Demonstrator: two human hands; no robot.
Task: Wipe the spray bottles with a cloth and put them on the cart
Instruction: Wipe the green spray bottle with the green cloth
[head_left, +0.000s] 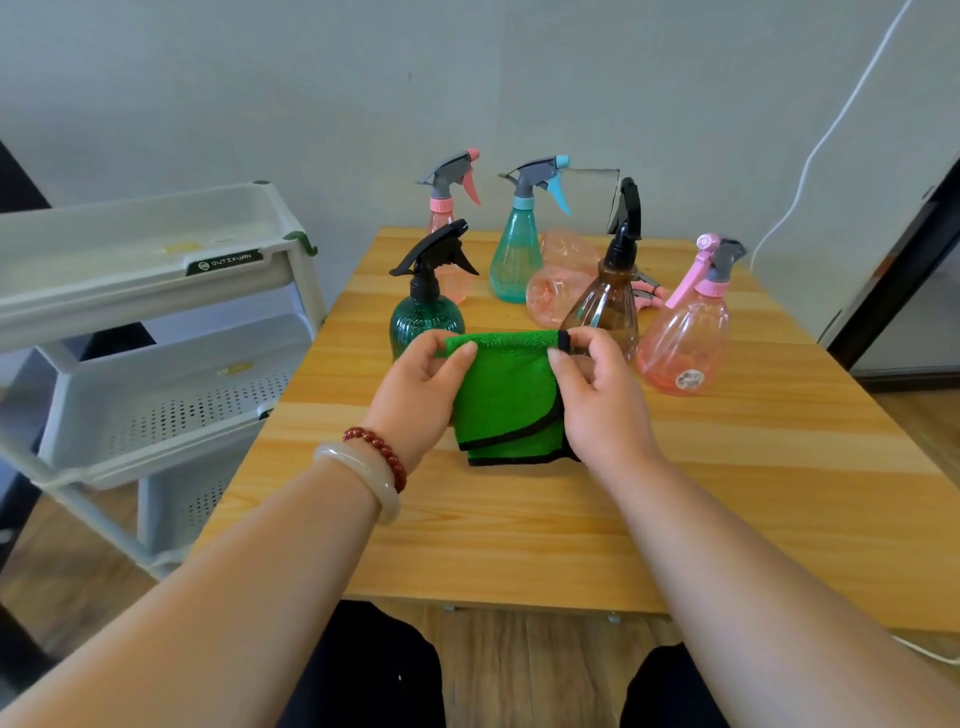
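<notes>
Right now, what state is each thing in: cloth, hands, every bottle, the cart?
green cloth, folded, held by its top edge.
left hand, pinching the cloth's top left corner.
right hand, pinching its top right corner.
dark green bottle, upright on the table.
brown bottle, upright.
teal bottle, upright.
rear pink bottle, upright, partly hidden.
middle pink bottle, lying on its side.
right pink bottle, upright.
cart, no bottles in its visible trays.

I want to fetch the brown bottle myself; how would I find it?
On the wooden table, look just behind the green cloth. The brown bottle stands upright beyond the right hand, left of a pink bottle. It alone is amber, with a tall black sprayer.
</notes>
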